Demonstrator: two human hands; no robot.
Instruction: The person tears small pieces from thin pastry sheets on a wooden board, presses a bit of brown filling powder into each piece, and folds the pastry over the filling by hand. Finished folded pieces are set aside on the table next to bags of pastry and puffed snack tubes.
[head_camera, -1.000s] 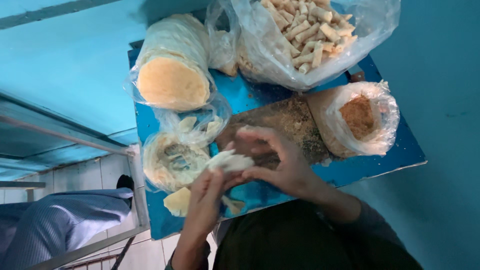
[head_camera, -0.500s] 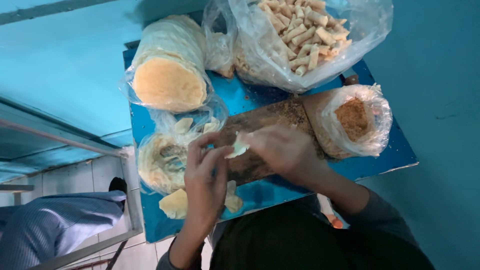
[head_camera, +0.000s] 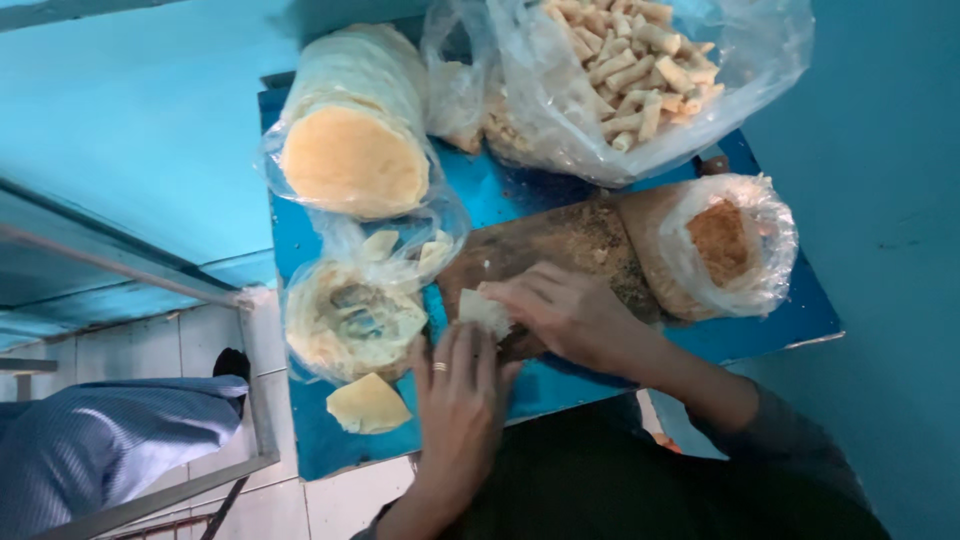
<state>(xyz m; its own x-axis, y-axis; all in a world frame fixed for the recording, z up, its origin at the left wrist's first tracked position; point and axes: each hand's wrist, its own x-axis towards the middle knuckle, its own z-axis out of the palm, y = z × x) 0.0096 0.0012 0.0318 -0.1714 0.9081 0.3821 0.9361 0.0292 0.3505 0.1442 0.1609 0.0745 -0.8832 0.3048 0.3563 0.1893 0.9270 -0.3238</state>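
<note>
We press a pale wrapper piece (head_camera: 484, 310) between both hands on the brown board (head_camera: 560, 250) — left hand (head_camera: 458, 385) just below it, fingers closed on its edge; right hand (head_camera: 565, 312) beside it, fingertips pinching it.

Both hands (head_camera: 520, 350) on a pale wrapper (head_camera: 484, 311) over the wooden board (head_camera: 560, 245)

We count two hands at work, the left hand (head_camera: 455, 400) and the right hand (head_camera: 560, 312), with one ring (head_camera: 440, 367) on the left. We count four plastic bags: one of round wrappers (head_camera: 352, 150), one of finished rolls (head_camera: 640, 70), one of brown filling (head_camera: 720, 245), one of scraps (head_camera: 350, 320). One wooden board (head_camera: 560, 245), one loose wrapper (head_camera: 368, 405).
</note>
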